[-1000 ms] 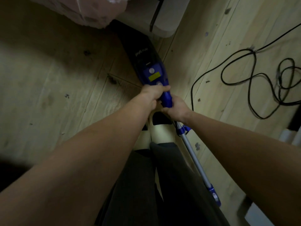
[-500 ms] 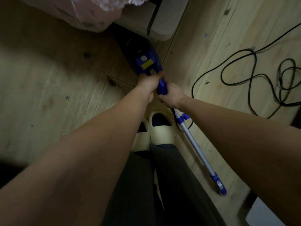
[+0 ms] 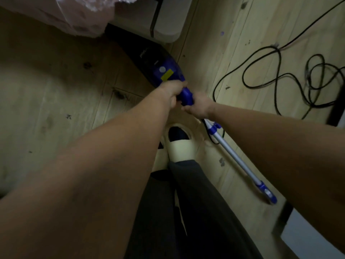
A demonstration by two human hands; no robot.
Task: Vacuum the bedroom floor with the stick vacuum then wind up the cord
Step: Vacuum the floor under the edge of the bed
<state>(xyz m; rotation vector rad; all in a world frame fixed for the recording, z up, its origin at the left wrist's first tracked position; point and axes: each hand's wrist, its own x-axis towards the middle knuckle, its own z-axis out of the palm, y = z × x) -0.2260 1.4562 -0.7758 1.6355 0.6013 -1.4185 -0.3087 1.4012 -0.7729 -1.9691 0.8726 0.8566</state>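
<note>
Both arms reach straight forward and down. The left hand (image 3: pixel 172 90) is clenched around the blue handle of the vacuum (image 3: pixel 149 58), knuckles up, just behind its yellow label. The right hand (image 3: pixel 198 107) closes its grip on the same handle from below, touching the left. The vacuum's dark body slants up-left along the floor (image 3: pixel 56 90), its nose under pink bedding (image 3: pixel 61 14). A silver tube (image 3: pixel 237 157) with blue ends lies on the floor by the right forearm. The black cord (image 3: pixel 291 75) loops loosely at right. Cream slippers (image 3: pixel 182 149) stand below the hands.
</note>
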